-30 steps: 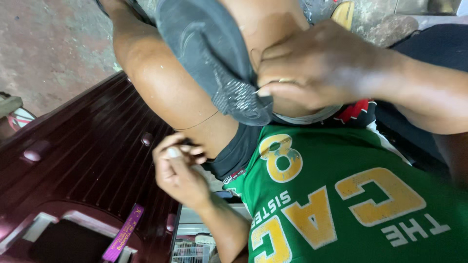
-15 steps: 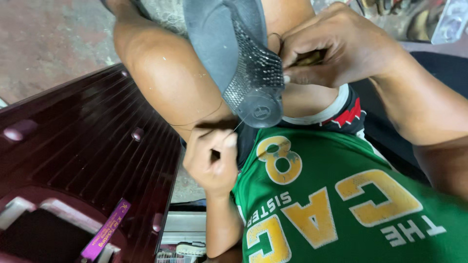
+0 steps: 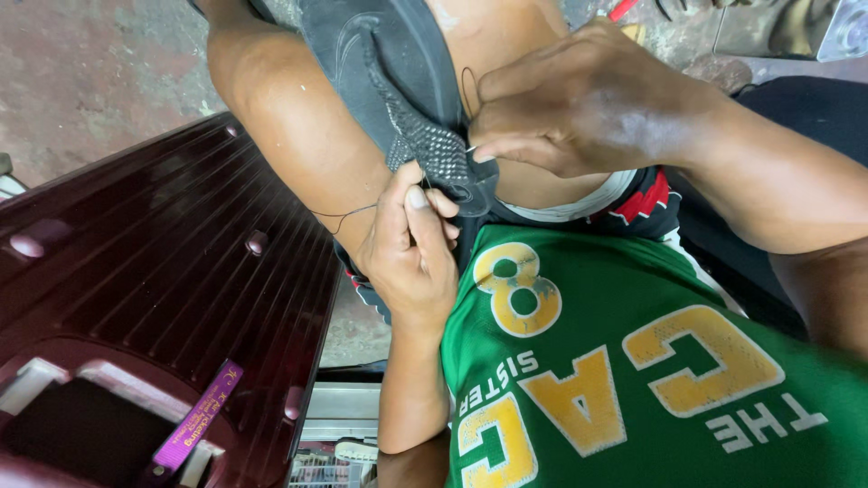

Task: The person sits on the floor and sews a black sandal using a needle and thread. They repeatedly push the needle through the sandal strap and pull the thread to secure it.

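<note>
Person sits with a dark grey shoe (image 3: 398, 99) wedged sole-up between the thighs, heel end toward the body, and hand-stitches it. Left hand (image 3: 411, 253) comes up from below, fingers (image 3: 418, 201) closed in a pinch at the textured heel patch (image 3: 434, 149), thumb on top; whether they hold a needle or only the thread cannot be told, the tip is hidden. Right hand (image 3: 588, 99) rests over the shoe's right edge, fingers curled shut and pinching at the seam just beside the left thumb; something thin and pale shows at the fingertips, too small to name. A dark thread (image 3: 342, 215) runs slack from the left-hand pinch across the left thigh (image 3: 298, 136), and another loop rises by the right knuckles.

Judged step: drawing a stitch through the heel edge. To do it well:
- keep the knees clamped so the shoe does not rock
- hold the right-hand pinch close to the stitch point so the upper stays pressed to the sole
- pull the thread in line with the hole, steady, no jerk, or it may cut the rubber
- clear the slack off the leg before tightening, else it can knot

A maroon ribbed suitcase (image 3: 145, 298) with a purple tag (image 3: 194, 417) lies at the person's left, near the thigh. Green jersey (image 3: 651, 380) fills the lower right.
</note>
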